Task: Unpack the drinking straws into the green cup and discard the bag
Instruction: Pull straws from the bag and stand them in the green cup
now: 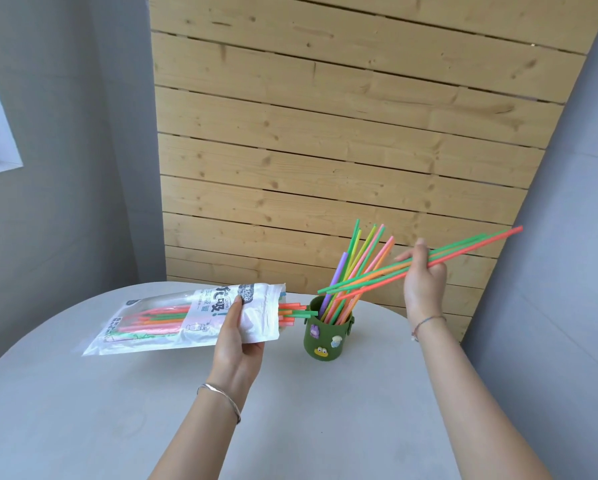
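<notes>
A clear plastic bag with white print lies almost level above the table, held near its open end by my left hand. Coloured straws remain inside it, and several straw ends poke out of its mouth toward the cup. The dark green cup with small stickers stands upright on the table, holding several straws that lean to the right. My right hand is raised to the right of the cup, closed on a small bunch of straws that slants down-left over the cup's rim.
The round grey table fills the lower view. A wall of pale wooden planks rises right behind the cup. Grey walls flank it, with a window ledge at the far left. Each wrist wears a bracelet.
</notes>
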`<state>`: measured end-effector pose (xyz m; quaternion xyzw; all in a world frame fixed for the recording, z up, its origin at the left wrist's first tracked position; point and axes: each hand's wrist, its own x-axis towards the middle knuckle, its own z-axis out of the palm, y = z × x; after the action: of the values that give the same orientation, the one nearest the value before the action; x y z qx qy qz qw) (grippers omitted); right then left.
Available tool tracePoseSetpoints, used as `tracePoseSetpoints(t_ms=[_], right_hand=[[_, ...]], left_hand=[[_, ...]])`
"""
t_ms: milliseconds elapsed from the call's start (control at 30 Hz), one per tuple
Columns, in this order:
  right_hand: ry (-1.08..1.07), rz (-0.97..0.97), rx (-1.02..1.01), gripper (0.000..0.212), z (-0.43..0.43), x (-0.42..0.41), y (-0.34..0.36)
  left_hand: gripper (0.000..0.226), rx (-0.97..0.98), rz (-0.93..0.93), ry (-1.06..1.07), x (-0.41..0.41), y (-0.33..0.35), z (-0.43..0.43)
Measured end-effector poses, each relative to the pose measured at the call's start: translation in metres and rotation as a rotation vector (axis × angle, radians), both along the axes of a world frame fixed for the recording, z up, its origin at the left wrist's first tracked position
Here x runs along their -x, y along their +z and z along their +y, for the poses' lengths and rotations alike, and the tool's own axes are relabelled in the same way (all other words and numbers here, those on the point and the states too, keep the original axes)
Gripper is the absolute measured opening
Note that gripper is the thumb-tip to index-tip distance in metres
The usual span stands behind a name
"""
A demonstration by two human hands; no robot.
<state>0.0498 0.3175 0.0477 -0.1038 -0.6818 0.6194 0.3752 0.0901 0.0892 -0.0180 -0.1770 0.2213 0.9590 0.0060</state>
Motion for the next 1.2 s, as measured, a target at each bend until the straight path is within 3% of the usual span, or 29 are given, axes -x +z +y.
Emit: tracePoseSetpoints(t_ms=[167, 333, 533, 667, 800, 900, 1000, 1100, 1200], right_hand=[[0.073, -0.1, -0.208, 0.053, -0.004, 0.016, 0.0], [0.302, -0.482, -0.525, 0.05, -0.009, 0.03, -0.025], [0.197, -0.433, -0.451, 0.042, -0.005, 0.036, -0.027], [0.295, -0.502, -0.514, 0.047, -0.006, 0.041, -0.035], [0.333, -0.457, -0.415, 0.04, -0.006, 0.038, -0.041], [0.161, -0.382, -0.334, 0.04, -0.014, 0.018, -0.032], [0.055, -0.229, -0.119, 0.03, -0.03, -0.007, -0.034], [0.17, -0.173, 0.12, 0.024, -0.061, -0.03, -0.05], [0.364, -0.259, 0.326, 0.027, -0.092, -0.044, -0.062]], left_hand=[[0.009, 0.0, -0.015, -0.005, 0.001, 0.0, 0.005], [0.008, 0.015, -0.001, 0.002, 0.001, 0.0, 0.004], [0.01, 0.043, 0.024, -0.002, 0.004, -0.002, 0.003], [0.01, 0.029, 0.016, -0.007, 0.004, -0.003, 0.004], [0.01, 0.011, 0.026, -0.006, 0.007, -0.007, 0.003], [0.011, 0.048, 0.04, -0.008, 0.008, -0.008, 0.003], [0.029, 0.082, 0.054, 0.015, 0.007, -0.008, 0.003], [0.044, 0.121, 0.071, 0.002, 0.006, -0.013, 0.004], [0.037, 0.168, 0.065, -0.027, 0.002, -0.017, 0.007]])
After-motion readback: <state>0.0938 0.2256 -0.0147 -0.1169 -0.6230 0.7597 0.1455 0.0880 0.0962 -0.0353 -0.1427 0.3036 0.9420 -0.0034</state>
